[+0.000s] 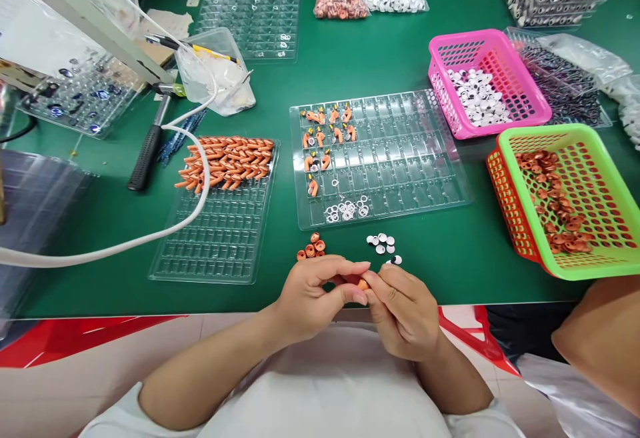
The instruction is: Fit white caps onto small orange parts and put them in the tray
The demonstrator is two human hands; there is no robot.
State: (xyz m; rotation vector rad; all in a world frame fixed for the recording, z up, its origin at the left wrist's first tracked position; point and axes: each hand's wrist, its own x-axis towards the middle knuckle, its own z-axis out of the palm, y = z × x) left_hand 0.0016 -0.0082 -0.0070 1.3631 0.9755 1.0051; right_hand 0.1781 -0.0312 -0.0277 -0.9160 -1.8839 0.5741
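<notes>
My left hand [315, 295] and my right hand [405, 308] meet at the table's front edge, fingertips pinched on a small orange part [363, 284]. Most of that part is hidden by the fingers, so its full shape cannot be made out. Just beyond my left hand sits a little group of copper-coloured round caps [314, 247]. White and black discs [383, 243] lie past my right hand. Farther back, a clear compartment tray [400, 158] holds several orange curved pieces [320, 135] at its left and a heap of white rings [346, 210] along its near side.
Left of centre, another clear tray [213, 225] carries stacked orange pieces [225, 161]; a white cable [204, 185] loops over it. A hammer [147, 148] lies beside. At right are a pink basket [525, 115] of discs and a green basket [595, 271] of copper-coloured caps. Someone's arm [605, 338] is near.
</notes>
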